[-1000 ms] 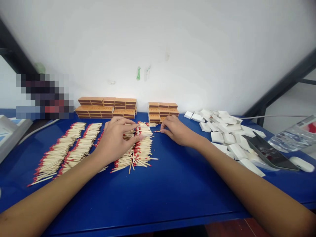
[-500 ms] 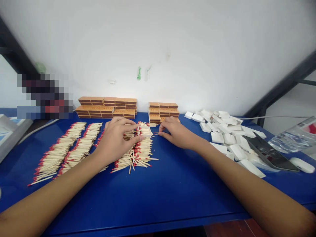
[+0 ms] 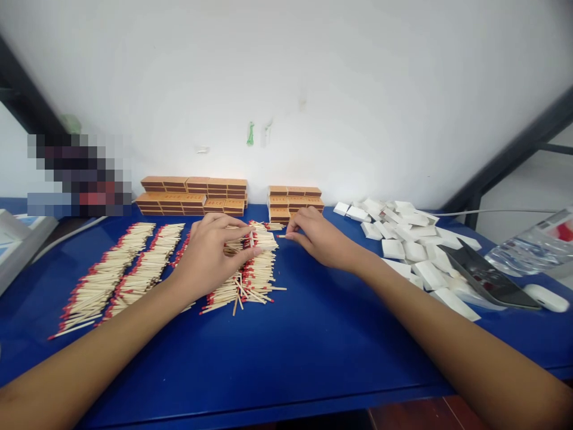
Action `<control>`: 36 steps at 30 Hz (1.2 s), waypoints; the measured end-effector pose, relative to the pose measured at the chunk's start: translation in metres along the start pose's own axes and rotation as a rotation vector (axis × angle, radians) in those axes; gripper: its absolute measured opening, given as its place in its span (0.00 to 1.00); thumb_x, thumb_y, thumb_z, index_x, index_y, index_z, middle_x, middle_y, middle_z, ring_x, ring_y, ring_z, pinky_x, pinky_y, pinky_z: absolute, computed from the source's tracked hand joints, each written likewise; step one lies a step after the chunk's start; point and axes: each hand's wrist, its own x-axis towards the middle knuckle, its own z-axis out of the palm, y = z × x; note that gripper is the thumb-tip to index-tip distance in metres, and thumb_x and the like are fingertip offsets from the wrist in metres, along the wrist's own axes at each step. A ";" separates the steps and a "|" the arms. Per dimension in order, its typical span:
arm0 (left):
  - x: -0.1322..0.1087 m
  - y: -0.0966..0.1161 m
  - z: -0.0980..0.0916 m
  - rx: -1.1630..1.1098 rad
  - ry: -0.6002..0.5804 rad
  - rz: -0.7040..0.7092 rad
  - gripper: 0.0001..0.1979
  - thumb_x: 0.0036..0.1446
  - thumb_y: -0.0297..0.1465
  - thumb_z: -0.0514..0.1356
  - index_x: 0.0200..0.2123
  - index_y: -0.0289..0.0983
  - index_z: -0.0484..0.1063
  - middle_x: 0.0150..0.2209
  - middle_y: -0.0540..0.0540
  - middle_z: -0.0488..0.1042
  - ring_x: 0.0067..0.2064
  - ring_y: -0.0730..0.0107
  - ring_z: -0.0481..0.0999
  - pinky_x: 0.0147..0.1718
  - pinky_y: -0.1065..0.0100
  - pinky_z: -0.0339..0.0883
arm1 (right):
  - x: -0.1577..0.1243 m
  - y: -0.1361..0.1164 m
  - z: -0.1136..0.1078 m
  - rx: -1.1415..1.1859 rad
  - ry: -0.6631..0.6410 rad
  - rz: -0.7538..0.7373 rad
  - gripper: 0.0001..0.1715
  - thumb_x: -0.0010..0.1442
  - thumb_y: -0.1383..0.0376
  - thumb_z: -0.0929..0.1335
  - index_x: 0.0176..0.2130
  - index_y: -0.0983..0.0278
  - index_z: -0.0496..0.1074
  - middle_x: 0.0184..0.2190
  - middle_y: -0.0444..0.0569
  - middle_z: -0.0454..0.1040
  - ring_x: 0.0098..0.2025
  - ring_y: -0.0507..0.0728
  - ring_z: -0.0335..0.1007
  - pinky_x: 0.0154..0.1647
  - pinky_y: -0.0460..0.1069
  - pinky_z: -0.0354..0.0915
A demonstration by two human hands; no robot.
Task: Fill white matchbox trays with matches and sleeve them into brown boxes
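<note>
My left hand point(image 3: 215, 248) pinches a small white matchbox tray point(image 3: 265, 240) between thumb and fingers, above a row of red-tipped matches point(image 3: 257, 275). Matchsticks appear to lie in the tray. Just to its right, my right hand point(image 3: 316, 237) closes its thumb and forefinger on a match point(image 3: 282, 236), whose red head points left toward the tray. Part of the match rows point(image 3: 179, 254) under and behind my left hand is hidden. Behind my right hand stands a short stack of orange and brown matchboxes point(image 3: 295, 202).
A longer matchbox stack point(image 3: 192, 196) stands against the wall. More match rows point(image 3: 94, 278) lie at left on the blue table point(image 3: 268, 364). To the right are a pile of white trays point(image 3: 412, 236), a dark tablet-like device point(image 3: 487, 278), a white mouse point(image 3: 547, 297) and a clear plastic bottle point(image 3: 528, 248).
My right hand has shifted slightly left and up, bringing the match a little nearer the tray. My left hand holds the tray in nearly the same place.
</note>
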 end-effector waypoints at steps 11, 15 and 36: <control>-0.003 0.017 0.000 -0.055 -0.032 0.061 0.20 0.64 0.46 0.71 0.53 0.43 0.84 0.52 0.43 0.84 0.57 0.49 0.75 0.57 0.46 0.67 | -0.006 -0.038 0.001 0.024 0.143 -0.115 0.06 0.73 0.68 0.67 0.40 0.61 0.71 0.43 0.53 0.74 0.48 0.62 0.65 0.50 0.56 0.62; -0.003 0.017 0.000 -0.070 -0.023 0.051 0.20 0.63 0.46 0.72 0.53 0.43 0.84 0.52 0.44 0.85 0.58 0.47 0.75 0.58 0.44 0.65 | -0.007 -0.038 0.002 0.025 0.166 -0.133 0.06 0.73 0.68 0.68 0.40 0.62 0.72 0.42 0.52 0.74 0.47 0.62 0.66 0.50 0.56 0.62; 0.002 0.017 -0.004 -0.201 0.058 0.018 0.19 0.64 0.48 0.70 0.51 0.44 0.86 0.48 0.43 0.86 0.54 0.52 0.79 0.54 0.50 0.74 | -0.002 -0.053 -0.008 0.949 -0.065 0.408 0.23 0.71 0.46 0.70 0.51 0.61 0.76 0.46 0.55 0.77 0.41 0.58 0.74 0.26 0.49 0.70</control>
